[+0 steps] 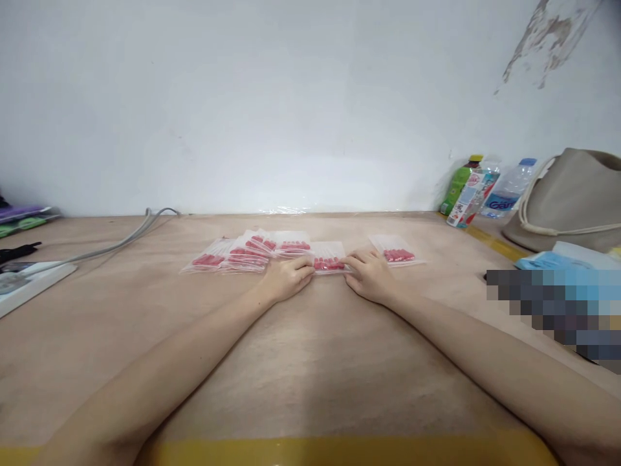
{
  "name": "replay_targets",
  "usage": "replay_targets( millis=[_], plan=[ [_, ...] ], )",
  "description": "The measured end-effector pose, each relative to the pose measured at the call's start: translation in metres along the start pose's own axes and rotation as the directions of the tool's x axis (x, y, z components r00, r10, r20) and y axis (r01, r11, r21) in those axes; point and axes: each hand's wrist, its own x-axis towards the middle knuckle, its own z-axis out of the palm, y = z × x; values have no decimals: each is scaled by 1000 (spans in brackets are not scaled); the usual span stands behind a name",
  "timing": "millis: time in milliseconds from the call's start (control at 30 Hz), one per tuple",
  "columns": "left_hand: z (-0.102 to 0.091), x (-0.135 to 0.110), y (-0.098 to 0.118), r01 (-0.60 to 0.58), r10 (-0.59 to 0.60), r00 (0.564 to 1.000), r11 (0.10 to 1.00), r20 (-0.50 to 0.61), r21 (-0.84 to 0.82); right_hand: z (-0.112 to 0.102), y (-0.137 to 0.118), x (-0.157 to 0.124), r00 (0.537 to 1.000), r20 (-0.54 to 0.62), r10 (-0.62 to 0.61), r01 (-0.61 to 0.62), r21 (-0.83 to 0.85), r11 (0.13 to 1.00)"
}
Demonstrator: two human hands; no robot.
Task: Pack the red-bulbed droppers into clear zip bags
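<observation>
A small clear plastic bag of red pieces [328, 257] lies on the table between my two hands. My left hand [287, 279] has its fingers closed at the bag's left edge. At the right edge, my right hand [369, 275] holds it with bent fingers. The red pieces sit in a row along the bag's lower part; their exact kind is too small to tell. Beyond my left hand is an overlapping group of similar bags [247, 251], partly covered by that hand at its right end. Just past my right hand lies another such bag [395, 250].
A grey cable [130, 241] runs to a white-edged object [41, 285] at left. Bottles [509, 188], a carton [468, 197] and a grey-beige bag [572, 200] stand at the back right. A blue packet [553, 260] lies nearer. Yellow tape [291, 451] lines the table's front edge.
</observation>
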Motion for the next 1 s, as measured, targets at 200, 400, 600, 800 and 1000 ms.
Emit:
replay_targets(
  millis=[200, 400, 600, 800, 1000],
  plan=[
    [1, 0, 0, -29, 31, 999, 998, -37, 51, -7, 6, -3, 993, 64, -100, 113, -267, 957],
    [0, 3, -2, -49, 52, 998, 996, -36, 72, -6, 9, -1, 987, 64, -146, 159, -298, 941],
    [-2, 6, 1, 7, -5, 999, 999, -50, 35, 1, -5, 8, 971, -48, -232, 211, -270, 939],
    [-3, 9, 5, 11, -11, 999, 1000, -50, 5, 16, -24, 24, 934, -73, -349, 312, -306, 899],
    [-2, 11, 6, -48, 51, 994, 998, -96, 32, 19, -23, 26, 917, -90, -390, 347, -305, 887]
  ],
)
